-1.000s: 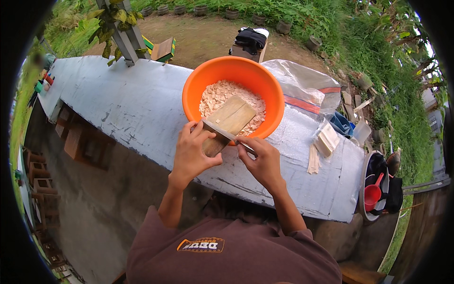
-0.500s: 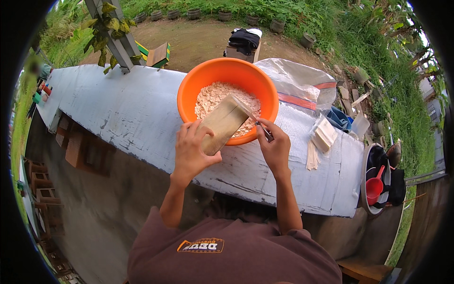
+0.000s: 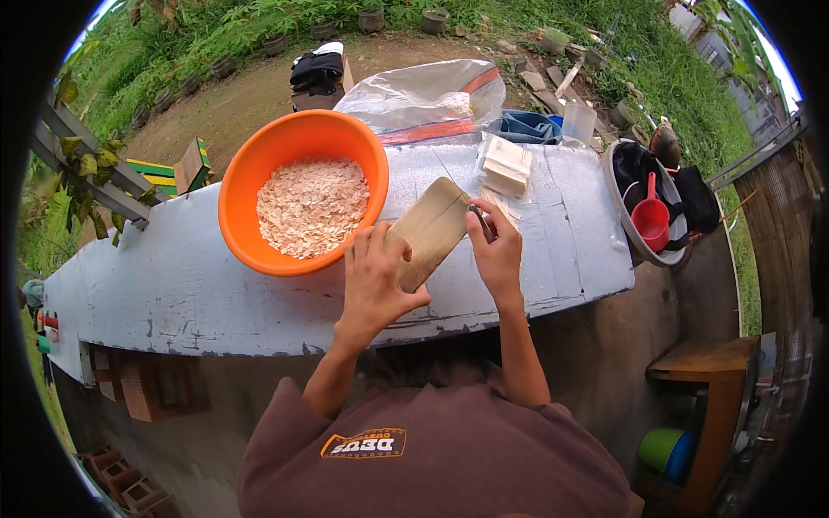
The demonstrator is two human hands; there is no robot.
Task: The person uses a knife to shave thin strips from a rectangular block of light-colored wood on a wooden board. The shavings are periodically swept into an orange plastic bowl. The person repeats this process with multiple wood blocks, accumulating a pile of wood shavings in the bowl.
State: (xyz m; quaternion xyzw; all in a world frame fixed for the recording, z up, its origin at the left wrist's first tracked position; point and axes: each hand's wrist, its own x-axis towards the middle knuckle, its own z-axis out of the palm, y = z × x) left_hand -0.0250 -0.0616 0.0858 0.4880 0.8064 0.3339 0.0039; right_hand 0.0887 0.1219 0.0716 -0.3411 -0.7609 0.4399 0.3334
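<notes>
My left hand [image 3: 373, 278] grips a flat, rectangular wooden board [image 3: 434, 226] by its left and near edges, fingers and thumb spread around it. Tilted, the board is held above the table. At its far right corner, my right hand [image 3: 499, 259] is closed on a small dark-handled tool [image 3: 485, 226], perhaps a knife; its blade is hard to make out. To the left stands an orange basin [image 3: 235, 216] holding many thin, pale flakes [image 3: 311, 207]. My left fingertips are close to the basin's right rim.
A clear plastic bag [image 3: 406, 102] with orange stripes lies behind the basin on the silvery table [image 3: 190, 298]. Packs of pale strips [image 3: 506, 166] sit beyond my right hand. At the table's right end, a grey tub [image 3: 618, 194] holds a red dipper [image 3: 650, 216] and dark items.
The view has turned right, so the basin appears farther left. The board and both hands, over the basin before, are now to its right above the table. Both grips look the same.
</notes>
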